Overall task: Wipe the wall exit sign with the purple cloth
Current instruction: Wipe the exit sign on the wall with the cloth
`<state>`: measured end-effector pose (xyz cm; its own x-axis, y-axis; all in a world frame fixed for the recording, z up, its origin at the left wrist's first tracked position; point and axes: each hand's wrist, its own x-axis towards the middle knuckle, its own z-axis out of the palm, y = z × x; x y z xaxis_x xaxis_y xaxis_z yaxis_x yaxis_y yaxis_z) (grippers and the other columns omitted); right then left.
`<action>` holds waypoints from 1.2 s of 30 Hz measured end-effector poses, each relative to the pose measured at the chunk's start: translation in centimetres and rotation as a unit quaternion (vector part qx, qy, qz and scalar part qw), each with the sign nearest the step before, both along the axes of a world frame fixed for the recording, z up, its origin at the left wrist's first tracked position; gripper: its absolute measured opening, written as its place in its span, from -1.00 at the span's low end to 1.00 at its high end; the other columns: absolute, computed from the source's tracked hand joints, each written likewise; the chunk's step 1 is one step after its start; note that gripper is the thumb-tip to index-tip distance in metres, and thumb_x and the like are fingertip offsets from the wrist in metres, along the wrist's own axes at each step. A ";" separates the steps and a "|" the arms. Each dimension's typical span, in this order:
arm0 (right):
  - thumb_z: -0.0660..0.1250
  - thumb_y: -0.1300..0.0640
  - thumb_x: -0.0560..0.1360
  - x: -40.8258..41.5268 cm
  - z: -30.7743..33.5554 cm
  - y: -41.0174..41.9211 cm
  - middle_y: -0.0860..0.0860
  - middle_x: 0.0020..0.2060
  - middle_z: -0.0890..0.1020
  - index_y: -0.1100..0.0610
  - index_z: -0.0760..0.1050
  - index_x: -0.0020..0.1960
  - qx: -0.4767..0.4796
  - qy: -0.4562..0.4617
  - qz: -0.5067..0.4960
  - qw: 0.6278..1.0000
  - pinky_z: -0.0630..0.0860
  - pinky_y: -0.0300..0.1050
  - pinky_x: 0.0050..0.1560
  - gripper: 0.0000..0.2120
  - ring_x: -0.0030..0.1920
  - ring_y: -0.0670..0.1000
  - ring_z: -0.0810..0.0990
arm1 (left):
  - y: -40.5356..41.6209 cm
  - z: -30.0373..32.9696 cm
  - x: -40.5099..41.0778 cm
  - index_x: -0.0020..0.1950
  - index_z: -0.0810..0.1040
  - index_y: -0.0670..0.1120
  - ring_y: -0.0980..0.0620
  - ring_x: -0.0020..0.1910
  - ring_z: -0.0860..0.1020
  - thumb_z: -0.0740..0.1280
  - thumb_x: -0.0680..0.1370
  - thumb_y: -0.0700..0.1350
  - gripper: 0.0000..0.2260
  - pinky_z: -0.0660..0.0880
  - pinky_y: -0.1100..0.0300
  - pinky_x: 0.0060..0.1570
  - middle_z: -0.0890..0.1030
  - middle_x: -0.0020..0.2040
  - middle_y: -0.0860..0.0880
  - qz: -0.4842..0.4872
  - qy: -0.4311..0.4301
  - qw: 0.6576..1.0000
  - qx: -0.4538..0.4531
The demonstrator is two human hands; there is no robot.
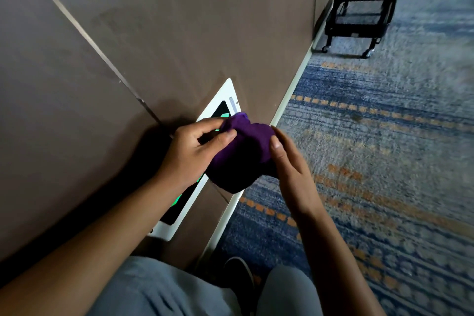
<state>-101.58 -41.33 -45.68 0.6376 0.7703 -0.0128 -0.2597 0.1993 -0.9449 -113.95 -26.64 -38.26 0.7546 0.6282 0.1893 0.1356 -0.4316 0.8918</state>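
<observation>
The exit sign (222, 97) is a white-framed panel with a black and green face, set low in the brown wall just above the floor. Its middle is hidden behind my hands. A bunched purple cloth (243, 154) hangs in front of the sign. My left hand (191, 154) pinches the cloth's upper left edge between thumb and fingers. My right hand (288, 164) holds the cloth's right side, thumb on top. Whether the cloth touches the sign I cannot tell.
A brown panelled wall (154, 33) with a metal seam strip fills the left. A pale skirting strip (289, 95) meets blue and orange patterned carpet (372, 149). A black wheeled cart (359, 7) stands at the far right. My knees and one shoe (239, 274) are at the bottom.
</observation>
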 end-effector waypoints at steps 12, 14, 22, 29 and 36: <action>0.31 0.32 0.64 1.1 3.2 -1.1 0.03 0.32 0.67 -0.05 0.33 0.58 0.106 0.069 -0.055 0.990 0.64 -0.09 0.19 -0.42 0.31 0.10 0.66 | -1.5 2.1 1.1 0.29 0.63 0.06 0.06 -0.04 0.72 0.51 0.42 0.22 -0.51 0.64 0.17 -0.10 0.74 0.09 0.05 -0.050 0.147 0.955 -0.252; 0.30 0.34 0.65 1.5 3.7 -1.4 -0.02 0.31 0.67 -0.04 0.33 0.58 0.093 0.032 -0.065 0.993 0.62 -0.18 0.16 -0.43 0.31 0.01 0.66 | -1.9 2.2 1.5 0.27 0.65 0.05 0.01 0.16 0.70 0.53 0.45 0.20 -0.55 0.58 0.04 0.23 0.74 0.16 0.01 -0.070 0.134 0.964 -0.218; 0.41 0.19 0.58 0.5 3.0 -4.1 0.13 0.29 0.67 -0.09 0.23 0.63 0.045 0.025 -0.168 0.984 0.72 0.05 -0.09 -0.31 0.14 0.16 0.74 | -3.4 2.8 4.0 0.24 0.50 0.48 -0.18 0.06 0.69 0.47 0.39 0.12 -0.53 0.57 -0.17 0.26 0.72 -0.02 -0.22 0.048 -0.013 0.997 -0.064; 0.25 0.07 0.67 2.3 2.2 -6.6 0.12 0.00 0.78 0.01 0.33 0.57 -0.026 0.013 -0.197 0.980 0.67 -0.04 -0.16 -0.53 -0.07 0.26 0.77 | -2.8 2.9 3.3 0.33 0.46 0.43 0.20 0.11 0.65 0.41 0.51 0.08 -0.57 0.54 0.11 0.25 0.65 0.09 0.39 0.060 -0.054 0.996 -0.037; 0.31 -0.06 0.62 -1.9 2.6 -4.1 -0.08 0.11 0.75 -0.14 0.28 0.59 -0.010 -0.023 -0.103 0.994 0.68 -0.08 0.08 -0.44 0.12 -0.01 0.74 | -3.3 1.7 4.1 0.46 0.45 0.17 0.17 0.07 0.65 0.33 0.63 -0.15 -0.58 0.59 0.16 0.10 0.67 0.14 0.09 0.059 -0.030 0.996 -0.058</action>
<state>-103.51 -45.42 -43.09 0.7824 0.6228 0.0070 -0.1710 0.2256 -0.9591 -109.82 -29.90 -36.54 0.6632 0.7325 0.1540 0.1238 -0.3103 0.9425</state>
